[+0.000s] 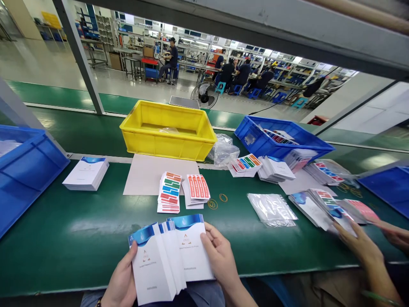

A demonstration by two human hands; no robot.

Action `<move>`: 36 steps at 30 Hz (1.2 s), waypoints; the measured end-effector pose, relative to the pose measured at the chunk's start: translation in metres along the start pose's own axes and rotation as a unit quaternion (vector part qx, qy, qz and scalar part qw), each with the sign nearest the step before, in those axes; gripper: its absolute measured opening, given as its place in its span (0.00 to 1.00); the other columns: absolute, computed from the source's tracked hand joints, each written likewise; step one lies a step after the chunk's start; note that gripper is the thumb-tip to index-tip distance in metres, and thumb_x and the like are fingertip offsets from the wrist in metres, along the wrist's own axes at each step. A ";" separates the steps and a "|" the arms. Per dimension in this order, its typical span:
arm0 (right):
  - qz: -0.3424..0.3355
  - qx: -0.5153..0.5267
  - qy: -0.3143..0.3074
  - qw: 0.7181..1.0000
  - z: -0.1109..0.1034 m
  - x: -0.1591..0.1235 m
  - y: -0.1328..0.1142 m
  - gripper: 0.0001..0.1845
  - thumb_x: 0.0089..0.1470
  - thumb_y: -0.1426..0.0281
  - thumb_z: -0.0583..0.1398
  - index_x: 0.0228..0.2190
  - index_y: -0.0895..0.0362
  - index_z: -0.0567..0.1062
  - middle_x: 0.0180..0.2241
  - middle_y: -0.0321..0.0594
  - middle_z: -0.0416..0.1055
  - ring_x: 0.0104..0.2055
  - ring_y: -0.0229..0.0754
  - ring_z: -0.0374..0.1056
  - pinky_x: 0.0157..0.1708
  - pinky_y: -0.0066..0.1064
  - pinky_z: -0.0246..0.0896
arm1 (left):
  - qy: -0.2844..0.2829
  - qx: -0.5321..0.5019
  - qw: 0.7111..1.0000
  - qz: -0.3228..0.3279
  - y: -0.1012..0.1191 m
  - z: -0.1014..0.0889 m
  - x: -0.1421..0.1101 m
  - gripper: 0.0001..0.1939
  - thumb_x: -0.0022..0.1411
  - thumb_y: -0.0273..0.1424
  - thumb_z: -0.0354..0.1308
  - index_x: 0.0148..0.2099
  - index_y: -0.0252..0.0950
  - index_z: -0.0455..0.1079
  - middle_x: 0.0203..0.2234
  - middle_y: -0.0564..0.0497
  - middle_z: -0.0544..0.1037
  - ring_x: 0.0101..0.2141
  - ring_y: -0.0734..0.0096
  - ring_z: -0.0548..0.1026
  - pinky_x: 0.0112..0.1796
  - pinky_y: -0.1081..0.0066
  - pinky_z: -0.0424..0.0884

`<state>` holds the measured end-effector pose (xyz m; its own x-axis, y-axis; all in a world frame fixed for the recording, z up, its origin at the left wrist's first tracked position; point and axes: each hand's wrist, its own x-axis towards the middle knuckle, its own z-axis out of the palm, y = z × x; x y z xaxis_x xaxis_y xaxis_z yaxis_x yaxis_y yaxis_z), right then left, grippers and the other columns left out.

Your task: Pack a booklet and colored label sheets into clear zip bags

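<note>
At the table (73, 247), both hands (123, 277) (222, 256) hold fanned booklets (155, 266).

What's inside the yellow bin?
Some clear plastic shows just over the near wall of the yellow bin. That wall covers the nearest strip of the floor, so anything lying low there can't be seen.

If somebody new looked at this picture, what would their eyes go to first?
Probably the bright yellow rectangular plastic bin, toward the back of the long green tabletop. Next might come the fanned white paper booklets with blue tops, held low in front between the person's left hand and right hand. Just beyond them, the stack of white sheets printed with orange, green, blue and red patterns stands out.
</note>
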<state>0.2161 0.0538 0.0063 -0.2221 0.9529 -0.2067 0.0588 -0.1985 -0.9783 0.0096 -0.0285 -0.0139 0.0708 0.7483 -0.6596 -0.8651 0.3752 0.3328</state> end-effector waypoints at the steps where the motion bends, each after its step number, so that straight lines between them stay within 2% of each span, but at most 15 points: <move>1: -0.007 -0.027 0.026 0.999 -0.006 0.003 0.004 0.25 0.51 0.57 0.56 0.47 0.59 0.66 0.42 0.49 0.70 0.41 0.47 0.68 0.38 0.36 0.64 | 0.011 0.006 1.000 0.004 0.000 0.000 0.000 0.12 0.58 0.35 0.55 0.39 0.33 0.76 0.39 0.42 0.79 0.47 0.48 0.71 0.52 0.52 0.60; 3: -0.049 -0.107 0.098 0.988 -0.013 0.006 0.010 0.28 0.48 0.56 0.58 0.48 0.57 0.66 0.50 0.50 0.64 0.49 0.50 0.63 0.46 0.40 0.60 | 0.016 0.011 1.000 -0.009 0.001 0.001 -0.001 0.13 0.58 0.35 0.56 0.39 0.32 0.76 0.38 0.42 0.80 0.45 0.48 0.73 0.51 0.52 0.61; 4: -0.073 -0.141 0.120 0.980 -0.014 0.006 0.012 0.27 0.48 0.56 0.59 0.48 0.57 0.67 0.52 0.49 0.61 0.52 0.50 0.60 0.49 0.40 0.57 | 0.013 0.009 1.000 -0.023 0.002 0.003 -0.002 0.13 0.58 0.35 0.56 0.39 0.32 0.76 0.37 0.42 0.80 0.43 0.49 0.74 0.51 0.52 0.62; 5: -0.086 -0.160 0.115 0.977 -0.012 0.005 0.012 0.26 0.49 0.56 0.58 0.46 0.56 0.68 0.52 0.49 0.61 0.52 0.50 0.59 0.50 0.40 0.55 | 0.007 0.002 0.999 -0.037 0.002 0.005 -0.002 0.14 0.58 0.35 0.55 0.39 0.31 0.76 0.36 0.41 0.80 0.42 0.49 0.75 0.50 0.52 0.63; 6: -0.084 -0.161 0.074 0.981 -0.008 0.003 0.012 0.23 0.51 0.56 0.56 0.44 0.57 0.70 0.49 0.48 0.64 0.50 0.49 0.60 0.48 0.38 0.56 | 0.001 -0.007 0.999 -0.049 0.003 0.007 -0.002 0.14 0.59 0.36 0.54 0.39 0.30 0.75 0.35 0.41 0.80 0.41 0.50 0.76 0.50 0.52 0.63; 8: -0.049 -0.127 -0.066 0.988 0.004 -0.004 0.008 0.21 0.55 0.55 0.52 0.36 0.59 0.73 0.36 0.45 0.69 0.39 0.44 0.65 0.40 0.33 0.60 | -0.009 -0.028 0.997 -0.066 0.004 0.011 -0.001 0.16 0.59 0.36 0.53 0.38 0.28 0.75 0.34 0.41 0.80 0.40 0.51 0.76 0.50 0.54 0.64; 10: -0.015 -0.096 -0.168 0.981 0.018 -0.010 0.003 0.24 0.57 0.54 0.48 0.25 0.59 0.70 0.24 0.37 0.65 0.28 0.38 0.60 0.31 0.29 0.57 | -0.016 -0.043 0.996 -0.075 0.003 0.013 -0.001 0.18 0.60 0.38 0.52 0.39 0.28 0.75 0.33 0.40 0.81 0.41 0.51 0.76 0.50 0.55 0.64; 11: -0.007 -0.089 -0.185 0.979 0.023 -0.011 0.002 0.25 0.57 0.53 0.47 0.21 0.59 0.66 0.21 0.34 0.60 0.26 0.36 0.56 0.28 0.27 0.54 | -0.021 -0.048 0.995 -0.080 0.003 0.014 -0.001 0.18 0.60 0.38 0.52 0.39 0.28 0.75 0.33 0.40 0.81 0.42 0.51 0.75 0.50 0.55 0.64; 15: 0.004 -0.099 -0.161 0.982 0.033 -0.012 0.002 0.26 0.54 0.51 0.49 0.16 0.56 0.52 0.18 0.30 0.46 0.23 0.33 0.44 0.23 0.26 0.43 | -0.033 -0.063 0.994 -0.082 0.002 0.015 -0.002 0.18 0.59 0.38 0.53 0.41 0.28 0.74 0.33 0.41 0.81 0.43 0.52 0.75 0.50 0.56 0.63; 23: 0.032 -0.082 -0.134 0.987 0.034 -0.009 0.005 0.28 0.50 0.49 0.52 0.14 0.55 0.49 0.17 0.29 0.43 0.21 0.32 0.40 0.21 0.26 0.38 | -0.049 -0.073 0.992 -0.086 0.002 0.015 -0.003 0.19 0.57 0.39 0.54 0.39 0.28 0.75 0.33 0.41 0.81 0.45 0.51 0.73 0.52 0.57 0.60; 32: 0.053 -0.003 -0.143 0.988 0.035 -0.009 0.014 0.29 0.48 0.46 0.53 0.13 0.57 0.56 0.16 0.30 0.47 0.21 0.32 0.42 0.21 0.26 0.39 | -0.050 -0.062 0.994 -0.071 0.000 0.010 -0.001 0.18 0.58 0.40 0.54 0.40 0.29 0.75 0.35 0.40 0.80 0.47 0.50 0.72 0.53 0.56 0.59; 36: 0.066 0.027 -0.137 0.988 0.037 -0.009 0.010 0.31 0.46 0.45 0.55 0.12 0.59 0.61 0.15 0.31 0.51 0.20 0.32 0.46 0.22 0.26 0.44 | -0.044 -0.071 0.994 -0.075 0.000 0.010 -0.001 0.18 0.59 0.38 0.52 0.42 0.29 0.74 0.35 0.41 0.80 0.48 0.51 0.71 0.53 0.56 0.59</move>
<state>0.1832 0.0345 -0.0017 -0.4723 0.8210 -0.3207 0.0539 -0.3363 -0.9402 0.0143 -0.0235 -0.0059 0.2423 0.7368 -0.6312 -0.9026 0.4098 0.1319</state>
